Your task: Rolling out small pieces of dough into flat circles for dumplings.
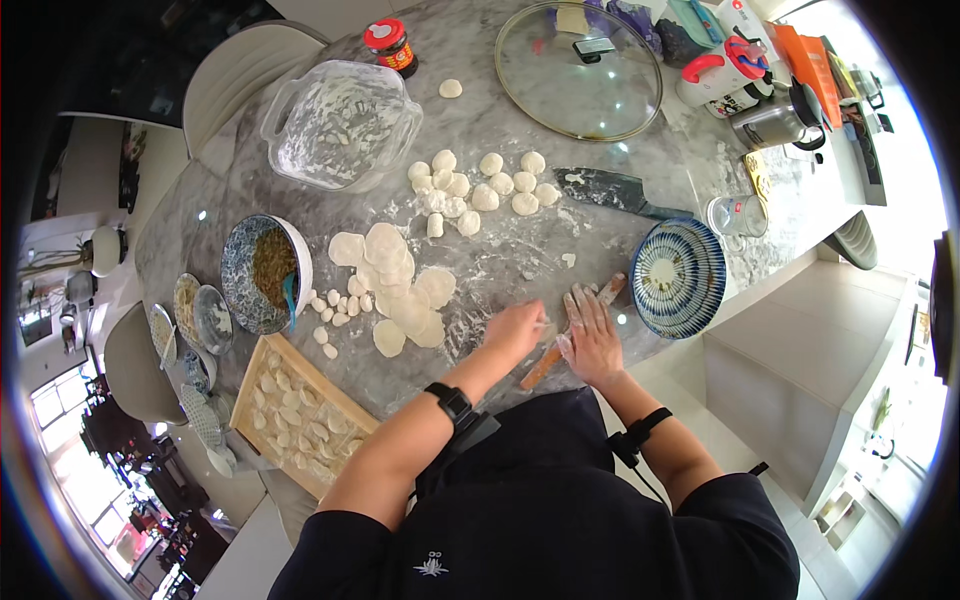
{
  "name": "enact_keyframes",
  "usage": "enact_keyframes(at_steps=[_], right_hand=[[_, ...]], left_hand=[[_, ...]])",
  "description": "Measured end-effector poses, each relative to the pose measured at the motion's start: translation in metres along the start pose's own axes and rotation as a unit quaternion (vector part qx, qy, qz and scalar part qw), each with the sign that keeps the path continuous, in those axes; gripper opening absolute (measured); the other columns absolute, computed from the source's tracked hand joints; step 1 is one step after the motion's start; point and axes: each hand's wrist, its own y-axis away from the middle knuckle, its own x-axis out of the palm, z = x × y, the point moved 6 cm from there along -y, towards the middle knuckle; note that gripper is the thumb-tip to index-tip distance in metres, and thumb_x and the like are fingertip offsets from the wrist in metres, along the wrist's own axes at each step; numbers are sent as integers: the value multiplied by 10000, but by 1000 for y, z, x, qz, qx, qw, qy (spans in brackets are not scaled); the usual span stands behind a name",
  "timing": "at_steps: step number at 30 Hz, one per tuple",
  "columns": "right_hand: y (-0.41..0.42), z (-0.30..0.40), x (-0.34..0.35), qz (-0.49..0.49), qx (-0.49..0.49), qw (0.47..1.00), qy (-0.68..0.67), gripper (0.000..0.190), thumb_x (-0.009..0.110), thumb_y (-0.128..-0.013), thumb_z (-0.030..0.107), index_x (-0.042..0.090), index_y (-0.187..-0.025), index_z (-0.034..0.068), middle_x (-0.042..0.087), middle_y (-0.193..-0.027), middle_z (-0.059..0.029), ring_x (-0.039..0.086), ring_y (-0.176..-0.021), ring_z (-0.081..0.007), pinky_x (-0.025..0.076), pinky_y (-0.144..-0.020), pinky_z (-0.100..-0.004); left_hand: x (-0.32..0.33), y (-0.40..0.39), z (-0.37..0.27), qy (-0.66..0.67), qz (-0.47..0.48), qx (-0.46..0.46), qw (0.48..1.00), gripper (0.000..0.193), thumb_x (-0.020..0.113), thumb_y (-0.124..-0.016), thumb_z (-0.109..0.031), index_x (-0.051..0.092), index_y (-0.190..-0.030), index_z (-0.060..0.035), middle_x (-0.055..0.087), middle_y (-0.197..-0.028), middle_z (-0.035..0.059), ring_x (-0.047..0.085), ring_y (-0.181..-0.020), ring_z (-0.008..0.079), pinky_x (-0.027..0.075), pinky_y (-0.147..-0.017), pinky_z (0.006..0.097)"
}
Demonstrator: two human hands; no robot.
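My right hand (592, 334), dusted with flour, lies flat over a wooden rolling pin (546, 366), fingers stretched out and not wrapped around it. Beside it, my left hand (514, 331) has its fingers curled in a pinch on the edge of a thin dough piece (550, 330), mostly hidden between the hands. Left of my hands, rolled dough wrappers (409, 309) overlap in a loose pile. Farther back on the floured marble table (510, 262) sit several small dough balls (486, 197).
A blue-patterned bowl (679, 277) stands right of my right hand; a floured cleaver (600, 191) lies behind. At left are a filling bowl (266, 274) and a wooden tray (262, 420) of dumplings. Farther back are a floury clear container (341, 127), glass lid (577, 71) and jar (391, 49).
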Motion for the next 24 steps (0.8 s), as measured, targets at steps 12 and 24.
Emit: enact_keyframes(at_steps=[12,24], right_hand=[[-88,34,11,-75,-5,997,21,686,579,-922,345,359,-1504,55,322,-1579,-161,286,-1475,-300,186,-1226,-449],[-46,20,6,-40,-48,998,-4,710,621,-887,331,373,-1508,91,329,-1578,-150,301,-1469,-293,238,-1208,-453]], left_hand=[[-16,33,27,-27,22,-155,987,183,689,-843,-230,691,-970,-98,718,-933,149,686,-911,348,540,-778,442],[-7,45,45,204,-46,-119,971,185,694,-889,-239,662,-997,-92,710,-894,152,694,-838,334,534,-738,420]])
